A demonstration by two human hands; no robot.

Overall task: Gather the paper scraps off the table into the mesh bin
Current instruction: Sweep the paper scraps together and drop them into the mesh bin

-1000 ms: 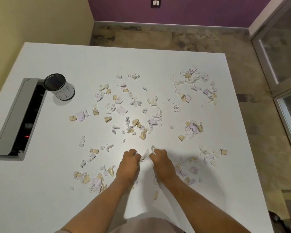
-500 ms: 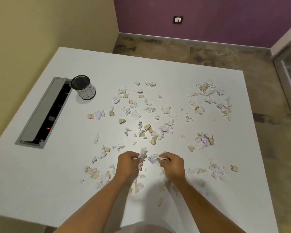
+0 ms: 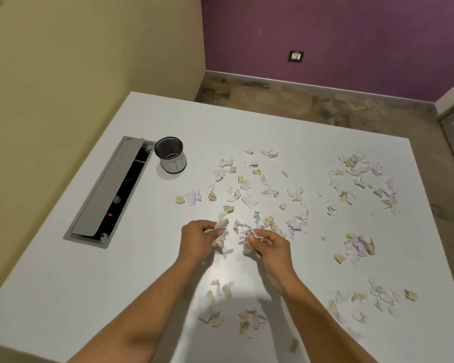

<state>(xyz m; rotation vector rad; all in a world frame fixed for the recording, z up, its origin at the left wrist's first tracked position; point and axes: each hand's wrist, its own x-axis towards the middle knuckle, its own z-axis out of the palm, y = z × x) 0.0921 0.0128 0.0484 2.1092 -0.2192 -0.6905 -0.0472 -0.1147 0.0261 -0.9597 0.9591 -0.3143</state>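
White desk (image 3: 247, 132) carries the paper scraps (image 3: 260, 189), scattered widely; the mesh bin (image 3: 170, 155) stands far left, well apart. Our left hand (image 3: 197, 241) and right hand (image 3: 269, 243) each hold scraps in curled fingers. We think loose pieces may slip out while we carry them.

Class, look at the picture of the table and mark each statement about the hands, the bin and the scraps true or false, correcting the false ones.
1. Both hands hold scraps. True: the left hand and the right hand each grip some.
2. The bin lies on its side. False: it stands upright.
3. The bin is beside the cable tray. True.
4. The table is cleared of scraps. False: many scraps remain scattered.
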